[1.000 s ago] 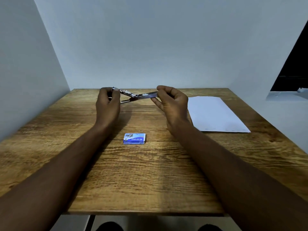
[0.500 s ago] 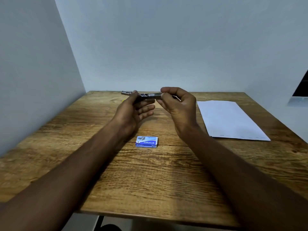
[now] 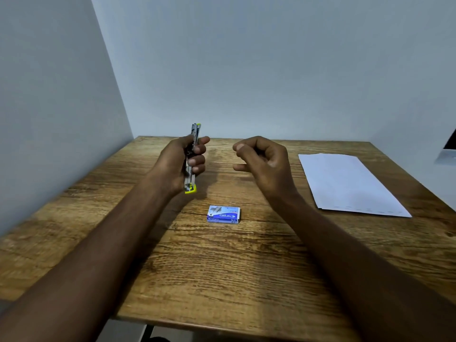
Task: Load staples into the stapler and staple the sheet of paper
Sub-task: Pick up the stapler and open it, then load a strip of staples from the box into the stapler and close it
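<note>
Now the right hand (image 3: 261, 161) has let go and hangs loosely curled, holding nothing; the left hand (image 3: 181, 164) alone grips the stapler (image 3: 192, 174) upright. Staples box (image 3: 223, 214) below them looks next.

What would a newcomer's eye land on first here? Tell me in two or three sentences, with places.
First, the left hand near the table's middle, gripping a slim metal stapler almost upright, its yellow end pointing down. Next, the right hand beside it, loosely curled in the air and holding nothing. Then the small blue staple box lying on the wooden table nearer the person, and the white sheet of paper off to the right.
</note>
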